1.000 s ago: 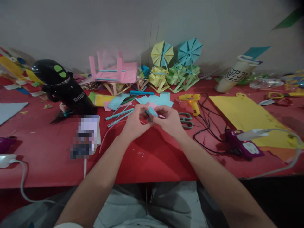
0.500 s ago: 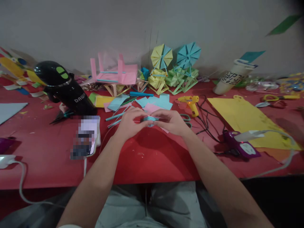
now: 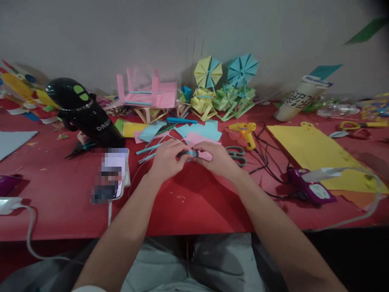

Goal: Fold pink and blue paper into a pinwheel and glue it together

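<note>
Over the middle of the red table, my left hand [image 3: 168, 159] and my right hand [image 3: 217, 159] meet around a small piece of blue folded paper [image 3: 191, 153]. Fingers and thumbs of both hands are closed on it, so much of its shape is hidden. A pink slip of paper [image 3: 206, 155] shows by the right thumb. Thin blue paper sticks [image 3: 148, 149] lie just left of my left hand. Green-handled scissors [image 3: 237, 153] rest to the right of my right hand. Blue and pink sheets [image 3: 200, 132] lie behind the hands.
A yellow glue gun [image 3: 246, 133] with a black cable stands right of centre, near a purple power strip [image 3: 311, 188]. Yellow sheets [image 3: 304, 154] lie further right. At left are a phone [image 3: 114, 174] and a black bottle [image 3: 88, 113]. Paper models [image 3: 225, 87] line the wall.
My fingers have shifted around the blue folded paper, and the right thumb has drawn back from it. The pink slip now shows beside that thumb. The camera view has moved slightly.
</note>
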`<state>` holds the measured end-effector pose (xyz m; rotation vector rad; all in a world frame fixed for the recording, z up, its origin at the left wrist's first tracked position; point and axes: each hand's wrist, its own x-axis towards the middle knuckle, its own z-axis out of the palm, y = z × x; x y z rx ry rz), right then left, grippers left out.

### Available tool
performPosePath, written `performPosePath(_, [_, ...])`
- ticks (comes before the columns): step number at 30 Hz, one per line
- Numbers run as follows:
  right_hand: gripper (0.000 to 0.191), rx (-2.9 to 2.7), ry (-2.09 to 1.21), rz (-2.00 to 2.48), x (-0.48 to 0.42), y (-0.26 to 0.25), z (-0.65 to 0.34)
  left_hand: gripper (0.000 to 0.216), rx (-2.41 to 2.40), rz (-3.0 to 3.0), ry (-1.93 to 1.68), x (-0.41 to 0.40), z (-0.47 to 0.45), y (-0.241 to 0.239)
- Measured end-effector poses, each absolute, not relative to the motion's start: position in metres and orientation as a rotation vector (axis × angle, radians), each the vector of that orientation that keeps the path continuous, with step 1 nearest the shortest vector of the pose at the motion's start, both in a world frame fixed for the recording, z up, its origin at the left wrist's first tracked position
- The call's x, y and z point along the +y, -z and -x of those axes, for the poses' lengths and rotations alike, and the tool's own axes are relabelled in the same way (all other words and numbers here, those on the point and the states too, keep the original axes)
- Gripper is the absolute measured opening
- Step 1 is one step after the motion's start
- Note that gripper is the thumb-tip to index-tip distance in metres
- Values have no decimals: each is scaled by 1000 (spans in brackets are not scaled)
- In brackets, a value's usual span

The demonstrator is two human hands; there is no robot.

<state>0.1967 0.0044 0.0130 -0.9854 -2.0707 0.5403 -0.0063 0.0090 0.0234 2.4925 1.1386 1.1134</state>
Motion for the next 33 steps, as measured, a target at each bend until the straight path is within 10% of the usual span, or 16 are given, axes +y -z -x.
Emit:
performPosePath(26, [11, -1954, -696, 1014, 1, -19, -194, 7, 1116, -2187, -944, 8, 0, -23])
performPosePath(33, [34, -1880, -794, 959, 3, -18, -199, 6, 1166, -2162, -1032, 12, 2, -22])
